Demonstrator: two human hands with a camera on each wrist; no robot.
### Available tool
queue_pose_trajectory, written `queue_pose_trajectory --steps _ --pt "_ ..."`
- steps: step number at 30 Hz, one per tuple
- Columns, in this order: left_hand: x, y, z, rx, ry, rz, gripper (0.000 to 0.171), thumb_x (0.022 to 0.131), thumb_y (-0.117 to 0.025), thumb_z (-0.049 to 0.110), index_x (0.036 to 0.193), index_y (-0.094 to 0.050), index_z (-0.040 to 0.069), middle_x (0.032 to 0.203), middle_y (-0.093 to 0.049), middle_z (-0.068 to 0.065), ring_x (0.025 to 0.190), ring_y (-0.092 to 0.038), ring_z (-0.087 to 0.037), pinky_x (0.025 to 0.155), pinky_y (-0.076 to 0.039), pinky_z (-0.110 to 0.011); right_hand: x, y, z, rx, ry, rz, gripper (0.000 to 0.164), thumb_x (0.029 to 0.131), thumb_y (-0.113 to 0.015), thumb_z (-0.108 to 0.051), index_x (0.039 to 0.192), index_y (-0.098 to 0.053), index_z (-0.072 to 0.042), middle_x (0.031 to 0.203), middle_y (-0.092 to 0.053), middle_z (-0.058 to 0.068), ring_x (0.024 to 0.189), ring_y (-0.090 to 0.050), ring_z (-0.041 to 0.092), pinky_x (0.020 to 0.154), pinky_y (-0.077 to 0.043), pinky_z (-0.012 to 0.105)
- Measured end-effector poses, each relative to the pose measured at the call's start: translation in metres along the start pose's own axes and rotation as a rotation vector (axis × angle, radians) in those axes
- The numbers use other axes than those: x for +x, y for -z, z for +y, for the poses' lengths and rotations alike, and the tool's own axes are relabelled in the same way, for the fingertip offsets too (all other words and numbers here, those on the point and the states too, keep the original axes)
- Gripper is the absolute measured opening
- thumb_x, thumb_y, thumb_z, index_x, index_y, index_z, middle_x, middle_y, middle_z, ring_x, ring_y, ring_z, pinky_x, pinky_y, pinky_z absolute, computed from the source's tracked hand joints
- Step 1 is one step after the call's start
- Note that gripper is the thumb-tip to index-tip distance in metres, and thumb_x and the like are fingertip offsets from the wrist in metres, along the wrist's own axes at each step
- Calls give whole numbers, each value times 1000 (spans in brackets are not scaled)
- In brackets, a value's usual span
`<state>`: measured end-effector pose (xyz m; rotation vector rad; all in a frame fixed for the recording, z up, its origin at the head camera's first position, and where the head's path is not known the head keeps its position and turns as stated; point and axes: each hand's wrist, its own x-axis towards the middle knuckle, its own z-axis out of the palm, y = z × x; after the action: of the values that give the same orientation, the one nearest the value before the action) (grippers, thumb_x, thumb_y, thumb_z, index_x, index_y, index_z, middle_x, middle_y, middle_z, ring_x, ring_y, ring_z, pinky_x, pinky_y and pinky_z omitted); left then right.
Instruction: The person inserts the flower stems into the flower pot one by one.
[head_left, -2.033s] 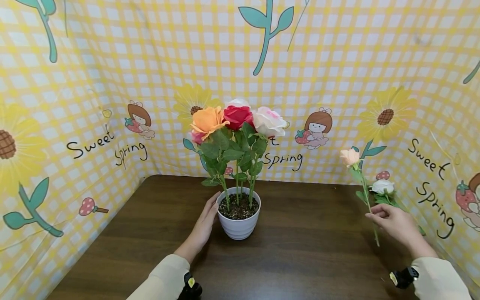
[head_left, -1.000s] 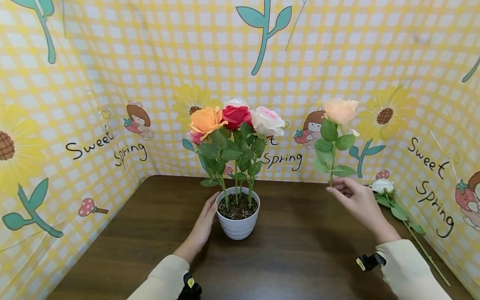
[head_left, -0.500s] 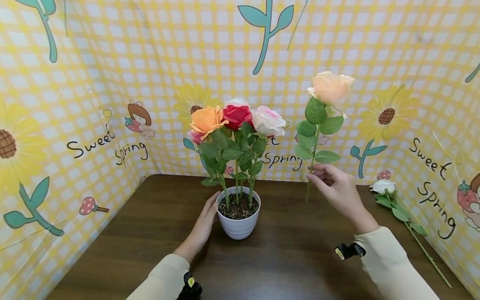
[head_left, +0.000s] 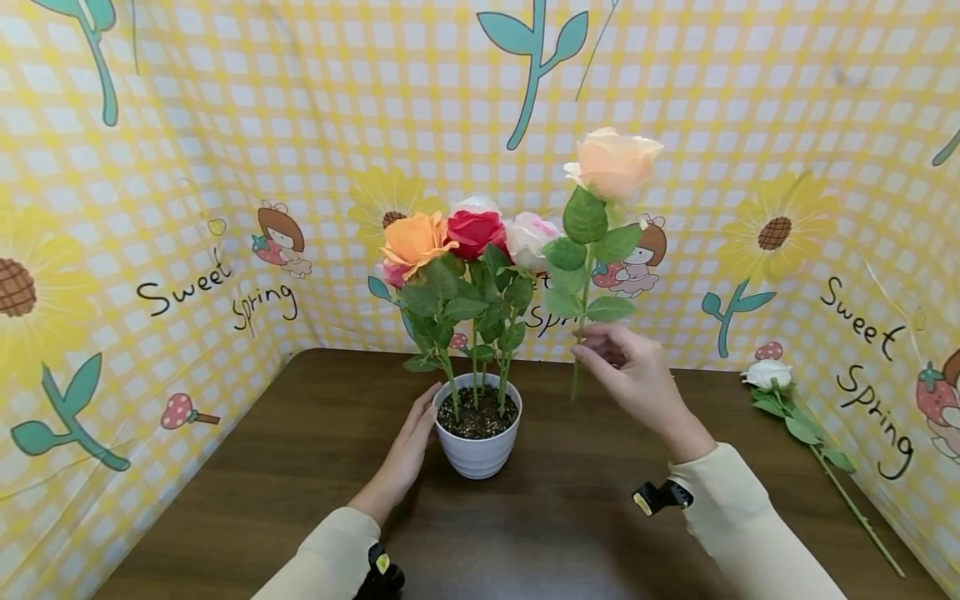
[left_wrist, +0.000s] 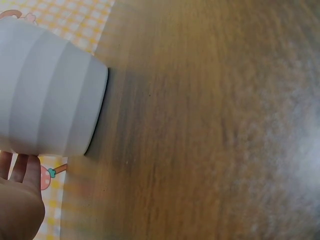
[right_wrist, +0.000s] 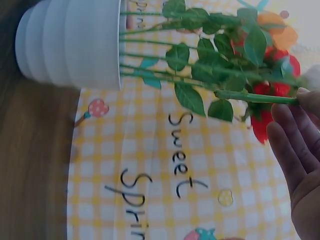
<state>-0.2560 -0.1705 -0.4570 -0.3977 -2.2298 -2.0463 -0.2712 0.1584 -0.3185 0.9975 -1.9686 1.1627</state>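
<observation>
My right hand [head_left: 630,371] pinches the stem of a peach rose [head_left: 617,162] between thumb and fingers, holding it upright above the table, right of the pot. The stem's lower end [right_wrist: 255,97] hangs free in the right wrist view. My left hand [head_left: 403,446] rests with extended fingers against the left side of a white ribbed flowerpot [head_left: 480,454]; in the left wrist view its fingertips touch the pot wall [left_wrist: 50,95]. Several roses stand in the pot's dark soil [head_left: 477,415], among them an orange rose [head_left: 417,243], a red rose [head_left: 476,233] and a pinkish-white rose [head_left: 528,240].
A white rose [head_left: 769,374] with a long leafy stem lies along the right edge of the brown wooden table [head_left: 570,517]. Yellow-and-white checked cloth [head_left: 442,92] with printed flowers and lettering walls in the back and both sides.
My right hand has lifted the peach rose from the table's right side and carried it left and upward toward the pot. My left hand has stayed against the pot.
</observation>
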Motion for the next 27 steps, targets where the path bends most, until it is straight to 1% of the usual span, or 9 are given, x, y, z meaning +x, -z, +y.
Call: queue_pose_trajectory --steps 5,8,12,15,20,23,27 --pt "0 0 -1 1 -3 -3 51 112 -29 33 159 -24 12 162 -23 -14 148 -19 -32 113 -22 -61 4 -19 -5 46 22 -27 20 88 -76 -1 108 -71 -3 90 -73 7 73 -67 12 63 -53 21" --pt "0 0 0 2 -1 -2 51 112 -29 33 159 -24 13 162 -24 -13 147 -20 -31 114 -22 -60 6 -30 -8 65 19 -41 20 89 -75 -1 108 -71 -3 89 -72 6 74 -66 12 63 -52 22" --pt "1 0 0 7 -3 -2 52 112 -29 32 159 -23 11 162 -23 -13 147 -20 -32 113 -23 -60 7 -47 -11 74 21 -55 18 88 -74 5 104 -70 0 86 -71 11 71 -65 16 62 -53 24" --pt "0 1 0 13 0 -1 51 112 -29 32 159 -23 11 162 -23 -13 147 -20 -32 113 -23 -61 6 -61 -12 85 27 -68 15 87 -73 6 101 -69 3 84 -71 14 66 -65 19 59 -53 27" --pt "-1 1 0 17 0 -2 51 112 -28 32 159 -23 12 162 -21 -14 148 -18 -33 113 -22 -61 2 -82 -11 113 -4 -118 9 92 -71 -1 101 -69 -3 87 -72 5 69 -66 16 62 -54 26" --pt "-1 0 0 12 -5 -3 51 112 -28 32 159 -22 11 162 -21 -14 148 -18 -33 113 -22 -61 1 -92 -11 123 -21 -146 6 96 -69 -7 101 -69 -6 88 -72 4 72 -67 14 64 -55 26" --pt "-1 0 0 8 -6 1 51 112 -28 31 159 -23 11 162 -23 -14 148 -19 -33 113 -23 -62 1 -104 -10 124 -29 -158 6 97 -69 -12 101 -68 -8 88 -72 2 72 -67 10 64 -55 26"
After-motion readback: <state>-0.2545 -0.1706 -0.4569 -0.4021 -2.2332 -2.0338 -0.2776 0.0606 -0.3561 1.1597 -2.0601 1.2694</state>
